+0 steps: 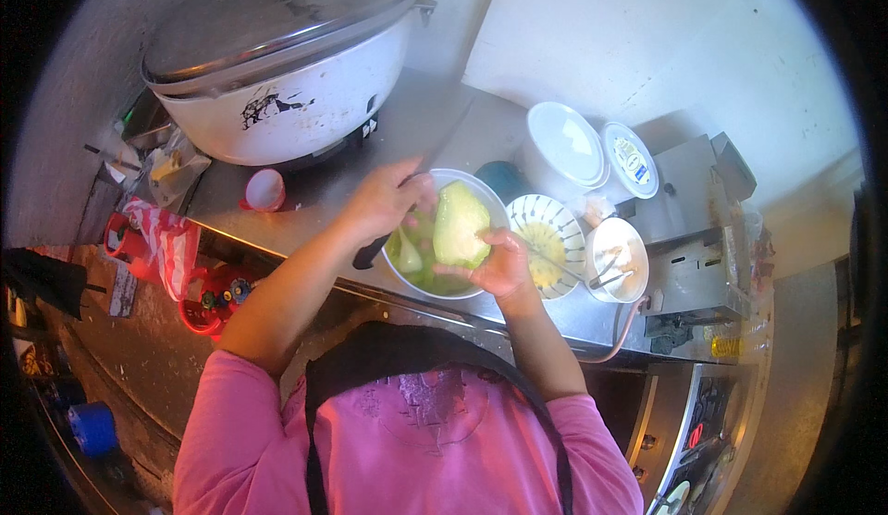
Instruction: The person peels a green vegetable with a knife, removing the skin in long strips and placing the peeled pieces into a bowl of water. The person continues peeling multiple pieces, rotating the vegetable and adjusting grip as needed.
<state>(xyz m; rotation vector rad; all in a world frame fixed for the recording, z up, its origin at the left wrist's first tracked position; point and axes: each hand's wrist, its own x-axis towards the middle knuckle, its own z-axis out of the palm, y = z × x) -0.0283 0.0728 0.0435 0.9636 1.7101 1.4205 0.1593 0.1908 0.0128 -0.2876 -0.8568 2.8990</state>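
My left hand [392,199] grips a large knife by its black handle [369,254]. The blade [449,130] points up and away toward the wall, blurred. In my right hand [506,258] is a pale green piece of vegetable [459,227], its kind unclear, with my thumb on its right side and my fingers underneath. It is above a round white bowl [496,203], beside the knife hand. Pale green vegetable pieces [408,255] lie inside the bowl, partly covered by my hands.
A large rice cooker [291,112] stands behind left, near a red-and-white cup [265,190]. On the right are a striped bowl [544,220] of yellowish contents, a white bowl [628,237] with utensils, and lidded tubs [565,144]. The metal counter's front edge [333,282] runs before me.
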